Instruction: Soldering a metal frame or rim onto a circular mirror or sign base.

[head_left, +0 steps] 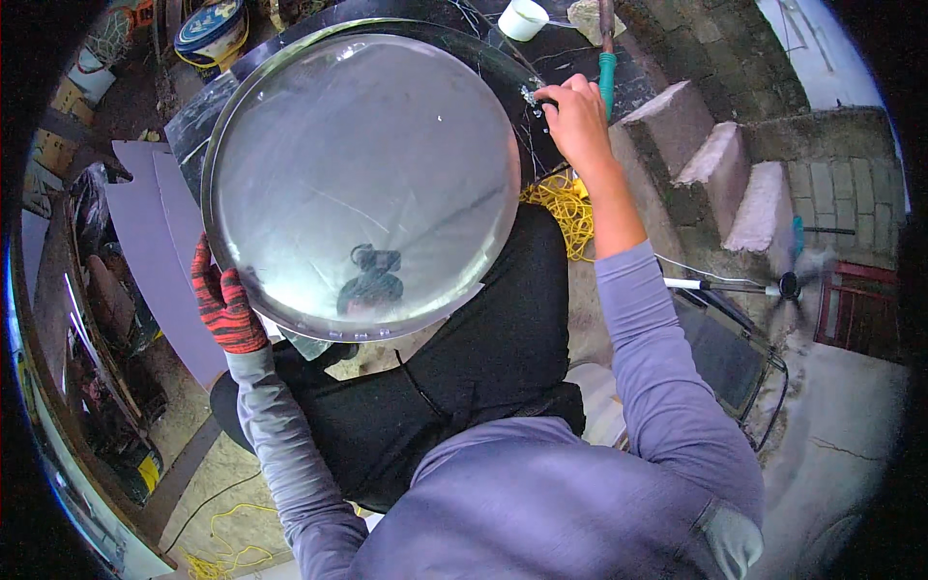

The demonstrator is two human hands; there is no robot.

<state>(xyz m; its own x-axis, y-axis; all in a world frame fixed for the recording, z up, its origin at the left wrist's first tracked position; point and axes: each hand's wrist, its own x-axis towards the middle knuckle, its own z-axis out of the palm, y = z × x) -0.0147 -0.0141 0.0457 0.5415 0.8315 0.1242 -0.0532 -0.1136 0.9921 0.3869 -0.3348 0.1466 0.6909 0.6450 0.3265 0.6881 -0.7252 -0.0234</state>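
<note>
A large, round, shiny metal tray [367, 184] with a raised rim rests tilted over my lap and a black marbled tabletop [188, 130]. My left hand [227, 304], in a red and black striped glove, grips the tray's lower left rim, its thumb against the edge. Past the far right rim, my bare right hand [578, 121] reaches to a little heap of small silvery pieces [530, 96] on the tabletop. Its thumb and forefinger are pinched together at the heap; whatever is between them is too small to make out.
Close to my right hand lies a tool with a green grip [606, 82]. A white cup [523, 19] stands at the far side. Yellow cord [563, 208] is bundled below the table. Concrete steps [713, 159] rise at right, near a fan [788, 286]. At left are a pale panel [159, 242] and a blue-lidded bucket [210, 27].
</note>
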